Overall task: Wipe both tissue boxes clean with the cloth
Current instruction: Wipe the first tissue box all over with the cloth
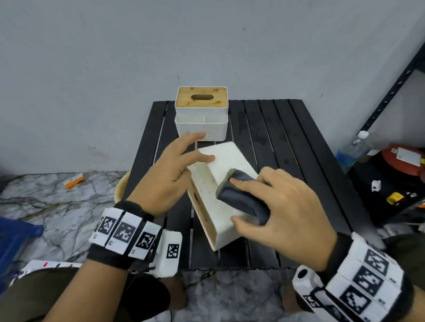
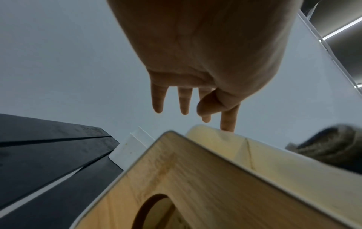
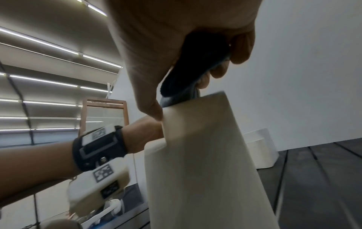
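Note:
A white tissue box [image 1: 227, 160] lies on its side in the middle of the black slatted table [image 1: 291, 137], its wooden lid [image 2: 176, 178] facing left. My left hand [image 1: 175, 167] steadies it with straight fingers, the index fingertip [image 2: 227, 124] touching its far edge. My right hand [image 1: 270, 202] grips a folded dark grey cloth [image 1: 240, 196] and presses it on the box's upper face [image 3: 197, 139]. The second white tissue box [image 1: 201, 112] stands upright at the table's far edge, wooden lid up.
A grey wall rises right behind the table. At the right stand a black metal shelf [image 1: 399, 89], a water bottle [image 1: 351, 151] and a red container [image 1: 403, 160]. On the marble floor at the left lie a blue object [image 1: 9, 240] and an orange item [image 1: 73, 180].

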